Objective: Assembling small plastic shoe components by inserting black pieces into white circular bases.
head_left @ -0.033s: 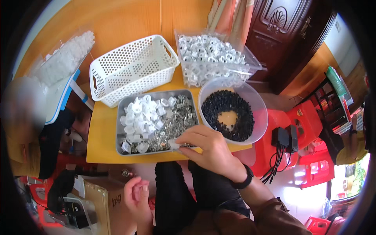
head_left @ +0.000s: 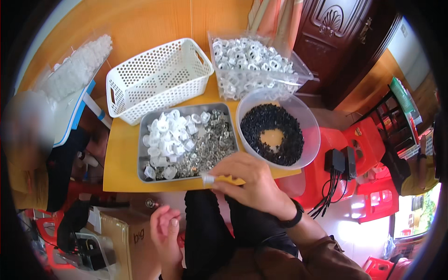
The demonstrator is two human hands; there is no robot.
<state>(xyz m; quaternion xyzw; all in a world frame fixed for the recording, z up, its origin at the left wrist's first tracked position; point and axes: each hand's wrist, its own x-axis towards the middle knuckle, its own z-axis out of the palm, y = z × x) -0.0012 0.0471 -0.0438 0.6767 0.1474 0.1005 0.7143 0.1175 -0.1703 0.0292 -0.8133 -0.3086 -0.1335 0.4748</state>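
My right hand, with a black band on its wrist, is over the near edge of a grey metal tray. Its thumb and fingers pinch a small clear plastic piece. In the tray, white translucent plastic caps are heaped at the left, and many small shiny metal parts lie at the right and front. Below the table edge, by my lap, my left hand is palm up. Its fingers are loosely curled and apart, and nothing shows in them.
On the yellow table stand a white perforated basket, a clear bag of white plastic rings and a translucent bowl of small black pieces. Red stools and black adapters with cables are at right, a cardboard box lower left.
My right hand, with the clear plastic piece, is slightly nearer me, at the tray's front edge. The left hand has barely moved. The whole view has shifted a little.
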